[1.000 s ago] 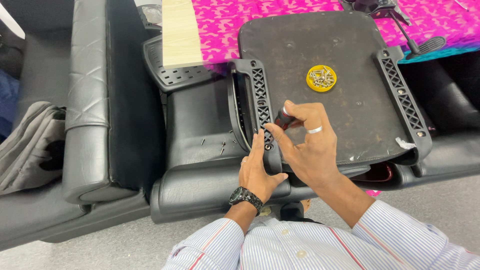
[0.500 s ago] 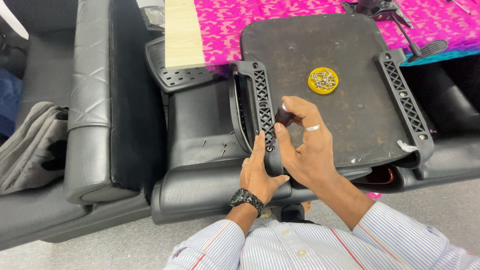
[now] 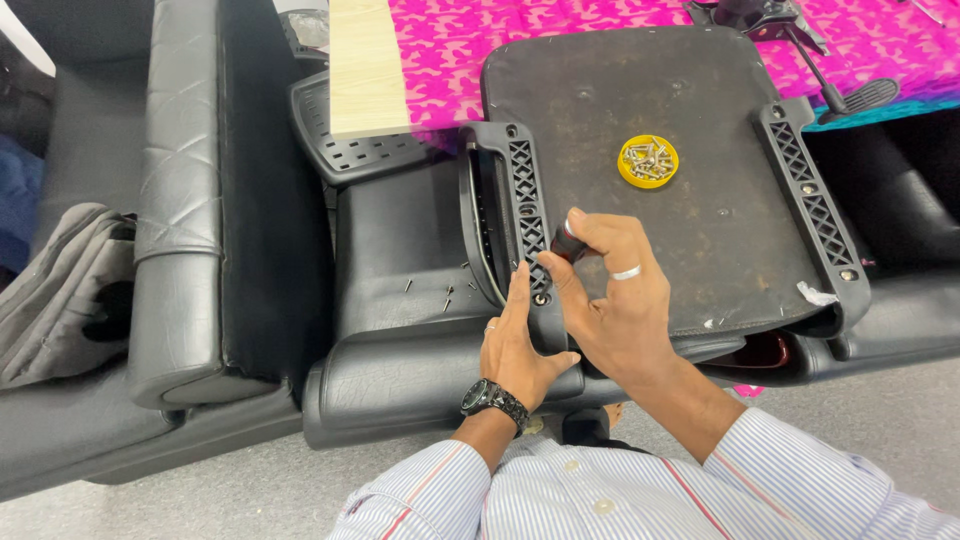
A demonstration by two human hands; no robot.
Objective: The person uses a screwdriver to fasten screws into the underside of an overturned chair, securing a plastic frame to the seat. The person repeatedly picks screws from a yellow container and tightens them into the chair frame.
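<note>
Across the black sofa [image 3: 250,250] that fills most of my view lies an upturned chair seat [image 3: 650,150], its dark underside facing up, and I place everything else from that seat. Behind its far edge is a pink patterned cloth [image 3: 470,50] with a pale wooden board [image 3: 365,65] lying on it. Along the seat's left edge runs a black armrest bracket [image 3: 525,200]; a matching bracket [image 3: 810,205] runs along the right edge. Left of the seat, a grey bag [image 3: 60,290] rests on the sofa. My right hand [image 3: 610,310] is closed around a dark-handled screwdriver [image 3: 566,243], held at the near end of the left bracket. My left hand [image 3: 515,345] is open, palm pressed against that bracket's near end. Near the seat's middle sits a yellow lid [image 3: 648,162] holding screws. Loose screws [image 3: 445,295] lie on the cushion just left of the bracket.
</note>
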